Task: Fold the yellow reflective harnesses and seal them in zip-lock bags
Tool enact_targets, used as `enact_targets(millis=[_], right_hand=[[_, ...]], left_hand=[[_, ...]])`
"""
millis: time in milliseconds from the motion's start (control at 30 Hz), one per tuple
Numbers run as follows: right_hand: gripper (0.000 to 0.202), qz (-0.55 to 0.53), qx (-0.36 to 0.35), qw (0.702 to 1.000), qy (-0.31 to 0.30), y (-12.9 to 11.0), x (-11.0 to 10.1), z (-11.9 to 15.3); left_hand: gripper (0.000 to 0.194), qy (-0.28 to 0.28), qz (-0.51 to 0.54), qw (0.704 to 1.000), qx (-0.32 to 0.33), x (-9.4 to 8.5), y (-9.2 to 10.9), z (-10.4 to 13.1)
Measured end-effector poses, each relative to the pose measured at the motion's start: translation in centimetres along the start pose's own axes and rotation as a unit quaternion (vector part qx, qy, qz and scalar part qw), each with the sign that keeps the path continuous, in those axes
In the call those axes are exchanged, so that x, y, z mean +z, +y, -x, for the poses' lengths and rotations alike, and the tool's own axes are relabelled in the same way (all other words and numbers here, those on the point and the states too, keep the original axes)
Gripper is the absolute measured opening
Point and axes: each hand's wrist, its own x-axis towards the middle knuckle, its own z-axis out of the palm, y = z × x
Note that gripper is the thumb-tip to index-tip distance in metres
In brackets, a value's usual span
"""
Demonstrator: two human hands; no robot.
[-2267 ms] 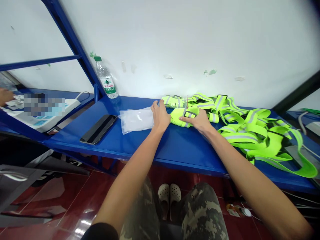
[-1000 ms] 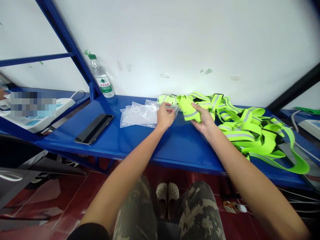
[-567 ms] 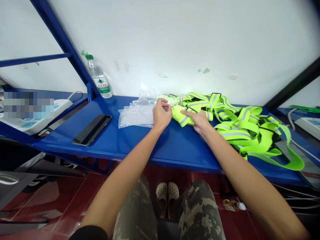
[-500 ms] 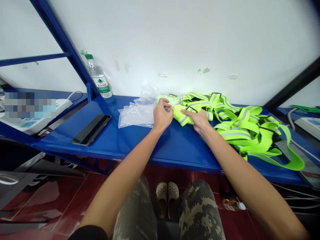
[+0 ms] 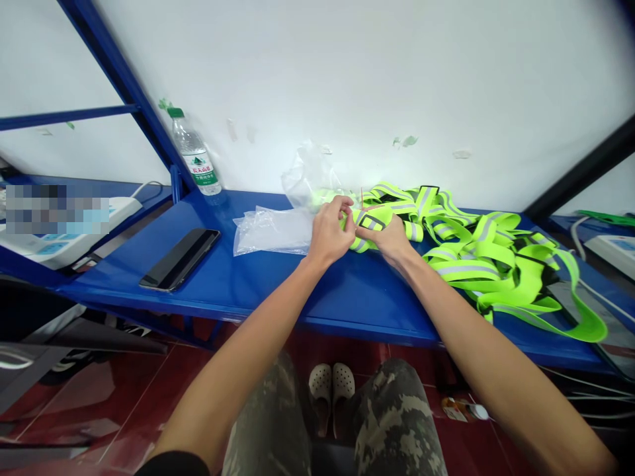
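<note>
R hand (image 5: 391, 239) grips the folded neon strap bundle (image 5: 381, 215), thumb pressed on top by a blk buckle (image 5: 369, 223), other fingers mostly hidden; bundle sits approx 10 o'clk of R palm, btwn both hands, over the blue tbl (image 5: 367, 301). L hand (image 5: 331, 231) has thumb & fingertips drawn tog. at bundle's 9 o'clk end; can't tell if they pinch strap, plastic or nothing. Puffed clear bag (image 5: 306, 177) rises at L hand's 11 o'clk, in front of wall (image 5: 347, 73). Flat clear bags (image 5: 272, 230) lie just beside L hand, 9 o'clk; phone (image 5: 181, 259) farther out, approx 9; water btl (image 5: 198, 155) at 10, near wall. Loose strap pile (image 5: 471, 266) spreads from R hand's 1 o'clk round to 4.
</note>
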Motion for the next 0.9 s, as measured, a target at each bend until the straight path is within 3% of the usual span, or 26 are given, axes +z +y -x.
enact_targets(millis=[267, 433, 600, 900], right_hand=[[0.056, -0.132, 0.074, 0.988, -0.016, -1.1, 0.3, 0.4], [0.049, -0.170, 0.097, 0.981, 0.019, -1.6, 0.6, 0.5], [0.046, -0.185, 0.107, 0.976, 0.043, -1.0, 0.4, 0.2], [0.047, -0.177, 0.123, 0.966, 0.146, -0.6, 0.4, -0.3]], left_hand=[[0.024, -0.042, 0.002, 0.999, -0.021, -0.5, 1.0, 0.0], [0.016, -0.038, -0.096, 0.995, -0.018, -0.4, 1.1, 0.2], [0.021, -0.064, -0.175, 0.982, -0.027, -0.6, 1.0, 0.3], [0.026, -0.155, -0.076, 0.985, 0.027, 0.6, 0.6, 0.9]])
